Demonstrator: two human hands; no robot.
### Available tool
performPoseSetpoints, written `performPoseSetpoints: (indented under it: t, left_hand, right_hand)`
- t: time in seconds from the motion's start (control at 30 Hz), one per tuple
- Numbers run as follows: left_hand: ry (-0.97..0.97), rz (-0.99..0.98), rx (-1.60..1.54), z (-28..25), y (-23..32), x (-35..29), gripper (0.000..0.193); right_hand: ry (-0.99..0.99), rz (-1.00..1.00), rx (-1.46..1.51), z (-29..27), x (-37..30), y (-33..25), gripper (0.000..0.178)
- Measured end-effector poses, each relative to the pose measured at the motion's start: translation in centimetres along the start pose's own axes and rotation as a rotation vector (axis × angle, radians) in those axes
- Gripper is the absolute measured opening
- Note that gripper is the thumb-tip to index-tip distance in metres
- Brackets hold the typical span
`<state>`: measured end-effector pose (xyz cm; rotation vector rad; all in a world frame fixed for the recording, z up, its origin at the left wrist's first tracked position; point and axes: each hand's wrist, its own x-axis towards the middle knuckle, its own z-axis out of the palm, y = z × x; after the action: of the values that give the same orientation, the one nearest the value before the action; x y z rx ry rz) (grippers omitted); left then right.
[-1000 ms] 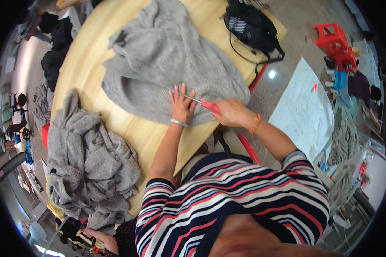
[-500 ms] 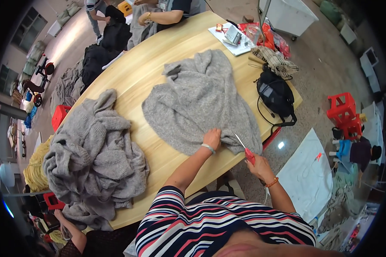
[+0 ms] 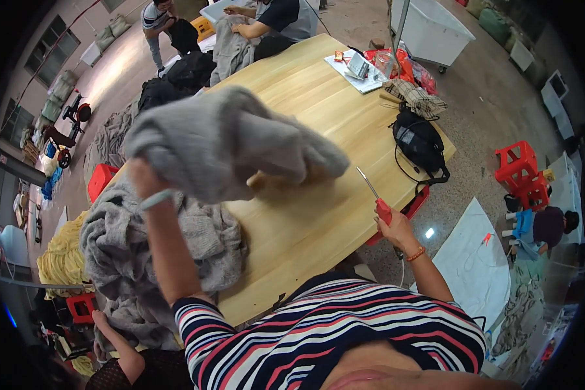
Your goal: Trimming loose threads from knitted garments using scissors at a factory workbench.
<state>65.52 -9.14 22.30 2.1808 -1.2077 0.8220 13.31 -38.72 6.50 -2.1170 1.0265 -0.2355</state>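
Observation:
My left hand (image 3: 146, 179), smeared by motion, grips a fuzzy grey knit garment (image 3: 221, 140) at its left end. The garment hangs in the air over the left part of the table, blurred and bunched. Below it, partly behind my left forearm, lies a heap of similar grey knitwear (image 3: 208, 234). My right hand (image 3: 398, 233) is closed round a red-handled tool (image 3: 383, 211) with a long thin metal shaft, its tip pointing up and left over the table's right side. A pale cord shows below that hand.
The wooden table (image 3: 305, 240) holds a black bag (image 3: 415, 143), a checked cloth (image 3: 417, 97) and a white calculator (image 3: 357, 65) on papers at its right. Red stools (image 3: 517, 164) stand beyond. A co-worker (image 3: 276, 23) handles grey cloth at the far edge; another person's arm (image 3: 120, 348) reaches in lower left.
The grey garment, earlier spread flat on the table, has been lifted and carried left by my left hand. My right hand keeps the red-handled tool and has barely moved.

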Motion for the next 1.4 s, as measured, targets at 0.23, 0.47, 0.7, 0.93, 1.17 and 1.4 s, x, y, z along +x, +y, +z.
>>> performPoseSetpoints:
  t: [0.23,0.47,0.7,0.93,1.17,1.4]
  left_hand:
    - [0.58,-0.209,-0.158,-22.5,-10.1,3.6,0.036]
    - [0.167,-0.529,0.81,-22.7,-25.5,-15.0,0.046]
    - [-0.222,-0.788,0.998,-2.1,-7.0,-11.7,0.071]
    - [0.033,-0.374,0.041,9.4,-1.2,-2.3,0.089]
    - [-0.071,-0.123,-0.191,25.9,14.0,4.0,0.093]
    - [-0.715,-0.075,-0.077,42.0,24.0,-5.4,0.086]
  right_hand:
    - [-0.046,0.036,0.03,1.9,0.9,-1.4,0.032]
    - [-0.138,-0.114,-0.084,3.7,1.9,-3.1,0.035]
    - [-0.066,-0.016,-0.119,1.9,1.6,1.0,0.037]
    - [-0.055,-0.002,-0.094,0.2,1.2,3.3,0.032]
    - [-0.087,0.185,0.031,-2.4,2.0,9.0,0.029]
    - [-0.132,0.267,0.034,-5.0,2.5,12.9,0.037]
